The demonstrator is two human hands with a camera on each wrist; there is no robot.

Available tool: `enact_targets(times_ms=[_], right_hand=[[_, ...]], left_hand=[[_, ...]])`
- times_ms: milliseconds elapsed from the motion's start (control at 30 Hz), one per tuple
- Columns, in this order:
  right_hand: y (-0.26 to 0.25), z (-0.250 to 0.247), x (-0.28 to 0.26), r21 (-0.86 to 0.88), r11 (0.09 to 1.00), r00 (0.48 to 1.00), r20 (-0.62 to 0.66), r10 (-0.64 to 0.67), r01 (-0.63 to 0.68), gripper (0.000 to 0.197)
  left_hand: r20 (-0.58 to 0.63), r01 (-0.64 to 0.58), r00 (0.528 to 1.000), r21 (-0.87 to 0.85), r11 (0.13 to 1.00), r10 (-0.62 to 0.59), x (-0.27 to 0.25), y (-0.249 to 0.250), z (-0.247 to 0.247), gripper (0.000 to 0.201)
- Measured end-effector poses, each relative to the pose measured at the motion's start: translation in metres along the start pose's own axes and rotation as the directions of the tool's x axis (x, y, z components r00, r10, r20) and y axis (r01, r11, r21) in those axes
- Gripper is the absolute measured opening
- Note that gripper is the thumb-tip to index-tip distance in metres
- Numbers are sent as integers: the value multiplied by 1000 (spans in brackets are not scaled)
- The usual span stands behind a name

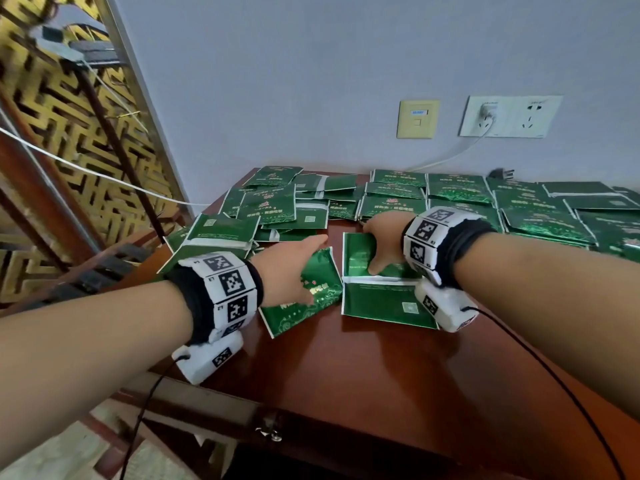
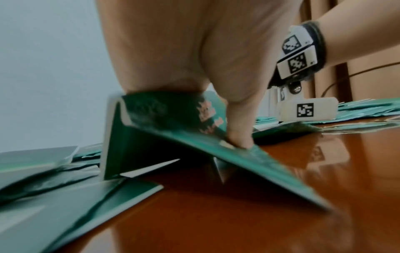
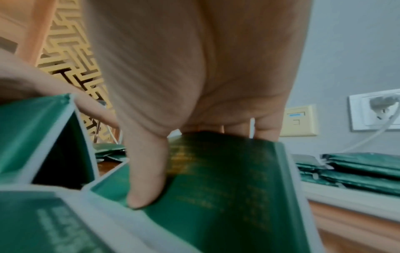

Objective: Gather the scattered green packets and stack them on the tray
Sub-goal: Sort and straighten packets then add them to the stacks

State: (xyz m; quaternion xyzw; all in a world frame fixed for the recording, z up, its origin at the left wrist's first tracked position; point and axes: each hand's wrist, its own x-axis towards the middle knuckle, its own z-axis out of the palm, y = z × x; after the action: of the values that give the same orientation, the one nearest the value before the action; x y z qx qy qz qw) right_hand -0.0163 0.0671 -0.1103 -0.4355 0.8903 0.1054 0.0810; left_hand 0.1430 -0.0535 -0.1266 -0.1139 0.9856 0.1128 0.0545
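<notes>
Two bare hands work among green packets on a polished reddish-brown table (image 1: 363, 368) set against a grey wall. The left hand (image 1: 289, 268) grips a green packet (image 1: 311, 299) near the table's middle, thumb pressed on its printed face and fingers curled over the far edge; the left wrist view shows that edge raised and the packet tilted, its near edge low by the wood. Just to its right, the right hand (image 1: 382, 242) holds a second green packet (image 1: 358, 252), thumb on its face and fingers wrapped over the top edge. That packet overlaps a third packet (image 1: 381, 303) lying flat with its back side up, nearest the viewer.

Behind the hands, a loose heap of packets (image 1: 273, 206) crowds the table's left rear corner, some hanging over the edge. Tidier rows of packets (image 1: 457, 190) fill the rear and right side, hemming in the working area. No tray can be made out in any view.

On the wall sit a beige data socket (image 1: 418, 119) and a white power outlet (image 1: 510, 116) with a plug and white cable. A gold lattice screen (image 1: 69, 109) stands at left.
</notes>
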Motion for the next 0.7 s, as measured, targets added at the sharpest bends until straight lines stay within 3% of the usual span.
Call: enact_targets(times_ms=[100,167,200,267,333,467,567,700], right_hand=[[11,-9,-13,109,993,988,-141,56,-41,34],[16,-13,-25,139,990,983,-179,50,-25,29],[18,-13,-31,150,989,989,-143,24,-2,30],[18,-11,-46,218,975,998,51,-42,30,40],[19,-6,-55,279,960,981,181,-73,20,50],[22,7,-52,190,981,989,129,-72,47,58],[21,15,-47,59,994,989,113,-95,89,80],[20,14,-45,42,997,985,155,-75,69,77]], left_hand=[[-108,-51,993,-69,996,43,2,-1,-13,84],[-118,-95,990,-102,990,83,6,0,-26,79],[-104,-102,990,-111,989,91,8,0,-32,78],[-57,-92,995,-99,991,87,15,-1,-37,78],[-27,-40,999,-35,999,39,23,-5,-34,83],[33,78,996,117,990,-83,28,-10,-18,104],[134,134,976,243,961,-170,25,-7,-5,119],[149,168,966,266,949,-213,29,-10,0,104]])
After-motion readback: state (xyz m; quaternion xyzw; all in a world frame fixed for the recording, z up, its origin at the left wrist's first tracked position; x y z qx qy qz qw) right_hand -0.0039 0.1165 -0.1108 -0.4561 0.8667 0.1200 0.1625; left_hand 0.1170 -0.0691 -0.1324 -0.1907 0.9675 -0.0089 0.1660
